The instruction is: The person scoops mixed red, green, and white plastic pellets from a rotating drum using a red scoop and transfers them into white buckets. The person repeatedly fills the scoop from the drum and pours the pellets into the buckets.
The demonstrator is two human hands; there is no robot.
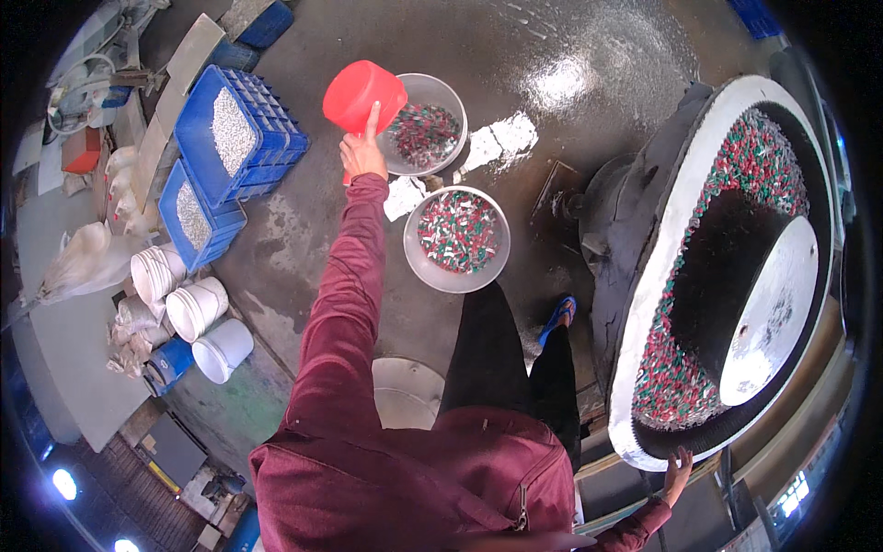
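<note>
Red scoop [361,93] comes late in this list by size, so start with the big tilted drum [727,276] on the right, its white rim ringing a bed of red, green and white pieces. The right hand [679,467] rests with fingers spread on the drum's lower rim, gripping nothing. Next, two steel bowls on the wet floor [303,239]: the near bowl [457,238] heaped with pieces, the far bowl [426,124] partly filled. The left hand [362,152] is closed on the scoop's handle, holding it tipped at the far bowl's left rim (mouth not visible). Blue crates [241,138] of grey granules stand to the left. Judged from here, an off-centre tilt could spill pieces over the rim, and the slick floor invites a slip.
</note>
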